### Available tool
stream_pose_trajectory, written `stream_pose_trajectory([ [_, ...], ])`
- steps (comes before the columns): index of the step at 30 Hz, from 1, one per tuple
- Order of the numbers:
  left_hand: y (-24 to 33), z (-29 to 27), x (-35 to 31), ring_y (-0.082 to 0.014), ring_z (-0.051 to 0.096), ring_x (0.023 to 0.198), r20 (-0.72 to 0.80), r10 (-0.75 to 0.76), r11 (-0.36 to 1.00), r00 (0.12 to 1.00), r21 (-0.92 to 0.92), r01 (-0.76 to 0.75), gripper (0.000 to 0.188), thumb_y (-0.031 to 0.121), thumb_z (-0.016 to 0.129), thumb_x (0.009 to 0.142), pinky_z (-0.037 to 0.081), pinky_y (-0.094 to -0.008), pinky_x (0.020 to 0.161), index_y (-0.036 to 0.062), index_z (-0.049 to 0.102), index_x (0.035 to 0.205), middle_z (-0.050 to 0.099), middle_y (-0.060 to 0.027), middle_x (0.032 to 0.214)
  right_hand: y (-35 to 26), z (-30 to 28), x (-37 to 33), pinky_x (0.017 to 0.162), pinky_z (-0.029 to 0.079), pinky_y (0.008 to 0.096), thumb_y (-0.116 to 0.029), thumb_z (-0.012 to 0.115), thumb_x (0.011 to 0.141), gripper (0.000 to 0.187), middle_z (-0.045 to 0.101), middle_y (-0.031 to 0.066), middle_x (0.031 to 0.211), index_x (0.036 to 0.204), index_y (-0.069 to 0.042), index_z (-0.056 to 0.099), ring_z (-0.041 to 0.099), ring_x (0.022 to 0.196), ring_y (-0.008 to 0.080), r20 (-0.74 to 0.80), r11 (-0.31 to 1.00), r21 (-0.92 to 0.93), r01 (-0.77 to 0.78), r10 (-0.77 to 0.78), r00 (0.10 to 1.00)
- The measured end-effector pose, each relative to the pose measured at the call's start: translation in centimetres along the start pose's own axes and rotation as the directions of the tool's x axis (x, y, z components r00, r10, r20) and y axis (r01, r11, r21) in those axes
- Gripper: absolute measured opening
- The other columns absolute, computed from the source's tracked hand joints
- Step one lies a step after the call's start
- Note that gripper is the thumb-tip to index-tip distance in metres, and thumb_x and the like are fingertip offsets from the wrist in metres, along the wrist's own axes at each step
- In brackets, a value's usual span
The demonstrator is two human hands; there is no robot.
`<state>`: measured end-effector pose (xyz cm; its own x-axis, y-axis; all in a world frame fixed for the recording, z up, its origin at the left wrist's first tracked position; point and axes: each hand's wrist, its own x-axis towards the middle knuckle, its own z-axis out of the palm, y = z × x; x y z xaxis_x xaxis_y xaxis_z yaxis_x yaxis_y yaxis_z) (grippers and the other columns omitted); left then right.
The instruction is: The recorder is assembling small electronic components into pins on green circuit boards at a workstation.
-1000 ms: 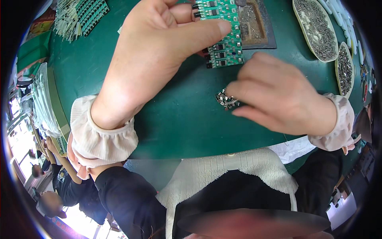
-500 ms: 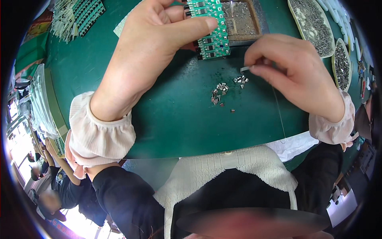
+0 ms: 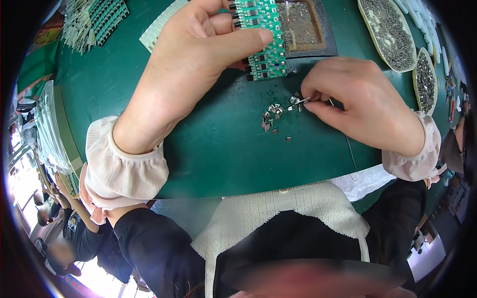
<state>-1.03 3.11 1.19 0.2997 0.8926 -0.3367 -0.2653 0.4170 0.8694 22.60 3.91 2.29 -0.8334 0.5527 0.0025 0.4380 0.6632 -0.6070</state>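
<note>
My left hand (image 3: 198,49) grips a green circuit board (image 3: 263,62) by its left side, thumb across its face. A row of black parts lines that edge. My right hand (image 3: 355,97) pinches a slim metal tool (image 3: 299,102); its kind is not clear, since the fingers cover most of it. The tip reaches down to small silvery metal pieces (image 3: 272,115) scattered on the green table (image 3: 238,159). A thin wire (image 3: 351,154) trails below my right hand toward the near table edge; where it starts is hidden.
Behind the board sits a dark-rimmed tray (image 3: 325,37) with small bits in it. Two pale dishes of metal parts, a large one (image 3: 390,37) and a smaller one (image 3: 425,82), stand at right. More boards with pale wires (image 3: 108,22) lie far left, bagged white tubes (image 3: 49,129) nearer.
My right hand has shifted slightly left and down, and the tool's tip now meets the loose metal pieces. The circuit board has dropped a little in the view, still in my left hand.
</note>
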Motion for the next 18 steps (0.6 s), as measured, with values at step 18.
stream_pose_trajectory([
  [18,-0.9,-0.3,-0.6,-0.0049,0.066,0.085,0.028,0.008,0.978,1.0,0.21,-0.013,0.027,0.01,0.066,0.093,0.051,-0.0167,0.067,0.005,0.061,0.118,0.071,-0.0008,0.101,-0.6,-0.6,0.3,0.061,0.044,0.0165,0.007,0.069,0.081,0.016,0.065,0.0036,0.096,0.096,0.001,0.067,0.062,0.082,0.0071,-0.272,0.927,0.339,-0.16,0.26,0.926],
])
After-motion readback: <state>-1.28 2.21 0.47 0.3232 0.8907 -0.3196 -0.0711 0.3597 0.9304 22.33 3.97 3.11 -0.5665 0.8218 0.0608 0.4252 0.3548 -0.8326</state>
